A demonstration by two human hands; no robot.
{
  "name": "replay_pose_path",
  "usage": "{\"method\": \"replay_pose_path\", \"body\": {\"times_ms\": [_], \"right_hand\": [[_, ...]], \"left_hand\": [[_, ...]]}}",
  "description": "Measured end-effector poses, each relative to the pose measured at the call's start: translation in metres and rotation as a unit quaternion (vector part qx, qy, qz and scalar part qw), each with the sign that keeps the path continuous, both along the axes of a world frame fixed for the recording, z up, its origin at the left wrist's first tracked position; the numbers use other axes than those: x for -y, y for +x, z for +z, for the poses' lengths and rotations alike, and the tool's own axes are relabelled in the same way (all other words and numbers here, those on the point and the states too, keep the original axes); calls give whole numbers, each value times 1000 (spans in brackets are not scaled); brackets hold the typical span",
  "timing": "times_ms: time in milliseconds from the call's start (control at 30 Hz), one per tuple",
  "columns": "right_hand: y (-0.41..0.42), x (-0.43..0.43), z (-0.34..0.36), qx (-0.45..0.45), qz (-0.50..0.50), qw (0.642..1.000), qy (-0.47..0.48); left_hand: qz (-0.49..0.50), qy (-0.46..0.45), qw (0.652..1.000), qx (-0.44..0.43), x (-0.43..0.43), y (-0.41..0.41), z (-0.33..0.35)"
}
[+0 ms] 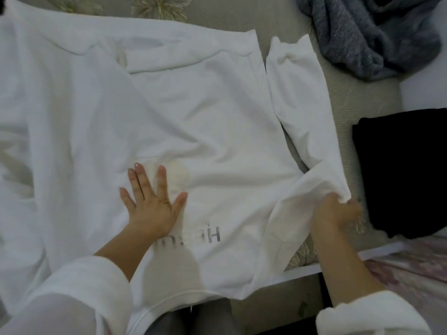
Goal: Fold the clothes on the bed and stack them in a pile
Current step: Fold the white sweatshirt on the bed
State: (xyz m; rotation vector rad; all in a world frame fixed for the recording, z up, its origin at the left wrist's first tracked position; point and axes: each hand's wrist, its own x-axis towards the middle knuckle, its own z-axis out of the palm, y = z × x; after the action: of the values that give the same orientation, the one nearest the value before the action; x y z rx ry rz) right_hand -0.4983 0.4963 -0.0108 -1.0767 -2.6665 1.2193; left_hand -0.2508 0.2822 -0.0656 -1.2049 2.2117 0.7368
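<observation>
Left hand (151,206), right hand (336,211) on sweatshirt (193,117) (white)

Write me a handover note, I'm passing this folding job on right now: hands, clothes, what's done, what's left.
Left hand: flat, fingers spread, pressing on the white sweatshirt, which lies spread on the bed.
Right hand: grips bunched sweatshirt fabric at the base of the sleeve.
Done: the black garment lies folded at the right.
Left: bring the sleeve in, finish folding the sweatshirt, fold the crumpled blue-grey garment at the far right, and stack all three.
</observation>
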Motion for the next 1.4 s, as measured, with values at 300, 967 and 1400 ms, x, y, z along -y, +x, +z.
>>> {"method": "replay_pose_path", "body": {"times_ms": [300,967,1400], "right_hand": [[-4,65,-22,113,644,678,336],[-73,327,-14,-96,747,592,286],[-137,346,-19,-162,769,518,339]], "left_hand": [[-4,11,1000,-7,1,-2,1],[33,-296,939,-172,279,-63,28],[-163,-362,916,-57,357,-45,25]]}}
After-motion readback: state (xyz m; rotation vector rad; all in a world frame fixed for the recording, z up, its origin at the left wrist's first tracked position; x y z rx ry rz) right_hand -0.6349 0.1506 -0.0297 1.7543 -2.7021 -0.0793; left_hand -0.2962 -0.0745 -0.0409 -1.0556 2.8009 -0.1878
